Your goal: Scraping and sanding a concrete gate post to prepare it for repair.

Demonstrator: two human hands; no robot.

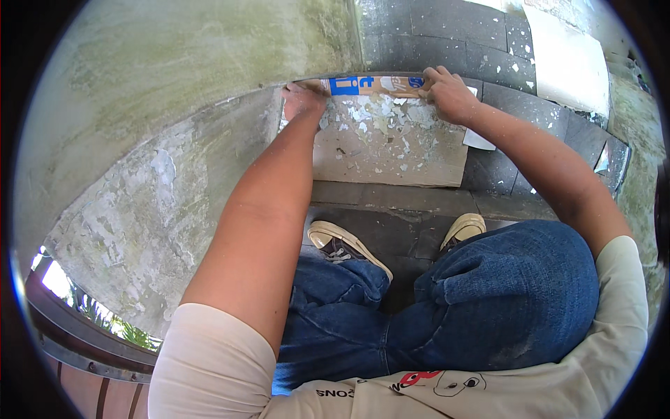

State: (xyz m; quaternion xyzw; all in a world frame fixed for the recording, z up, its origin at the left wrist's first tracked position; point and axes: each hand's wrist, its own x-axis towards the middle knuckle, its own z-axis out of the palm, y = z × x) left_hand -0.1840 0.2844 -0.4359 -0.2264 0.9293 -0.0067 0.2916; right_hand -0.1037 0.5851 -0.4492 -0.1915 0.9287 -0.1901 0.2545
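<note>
A flattened piece of cardboard (pixel 391 159) lies on the dark tiled step in front of me, scattered with pale paint flakes (pixel 363 115). Its far edge forms a narrow brown strip with blue print. At the left end of that strip is my left hand (pixel 305 99), closed on the cardboard's corner, with its fingertips partly hidden. My right hand (pixel 450 96) grips the strip's other end with bent fingers. Most flakes sit between my two hands, toward the far side of the sheet.
Peeling, stained walls (pixel 160 188) rise at the left and far side. White sheets (pixel 569 63) lie at the far right, with more flakes on the dark tiles (pixel 447 49). My shoes (pixel 349 244) stand below the step edge. A dark railing (pixel 91 342) is at lower left.
</note>
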